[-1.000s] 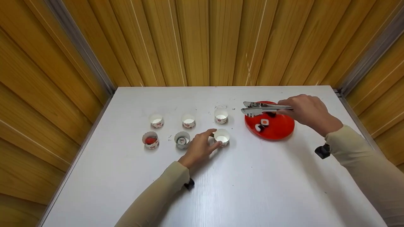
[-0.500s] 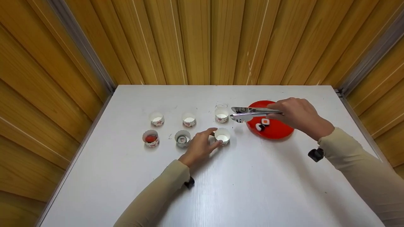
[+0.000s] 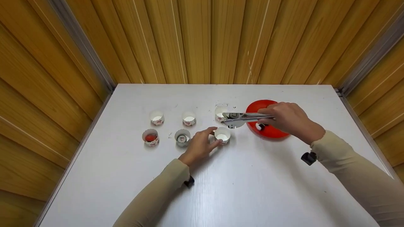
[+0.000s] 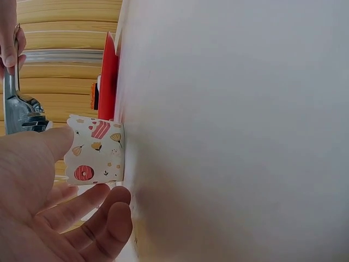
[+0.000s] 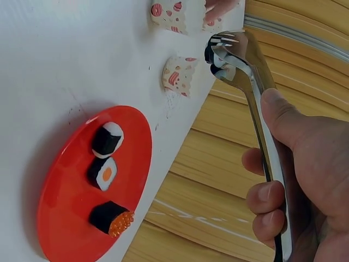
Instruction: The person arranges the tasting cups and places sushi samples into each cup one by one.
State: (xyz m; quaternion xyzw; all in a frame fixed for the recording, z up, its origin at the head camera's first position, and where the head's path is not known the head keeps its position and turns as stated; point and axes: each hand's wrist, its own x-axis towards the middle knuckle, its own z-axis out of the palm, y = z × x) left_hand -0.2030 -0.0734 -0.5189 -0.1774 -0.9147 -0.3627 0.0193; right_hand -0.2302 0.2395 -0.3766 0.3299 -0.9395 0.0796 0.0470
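Midway between the side edges of the table (image 3: 252, 189), the left hand (image 3: 199, 144) pinches a paper cup (image 4: 97, 150). Beyond it, the right hand (image 3: 289, 119) grasps metal tongs (image 5: 267, 136); a red plate (image 3: 257, 106) lies toward the far right corner.

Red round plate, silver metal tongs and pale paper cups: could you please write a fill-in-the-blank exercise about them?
The right hand holds silver metal ____.
In the right wrist view, ____ sushi pieces lie on the round red plate.
In the head view, the left hand grips one of ____ pale paper cups.
Missing words: tongs; three; six.
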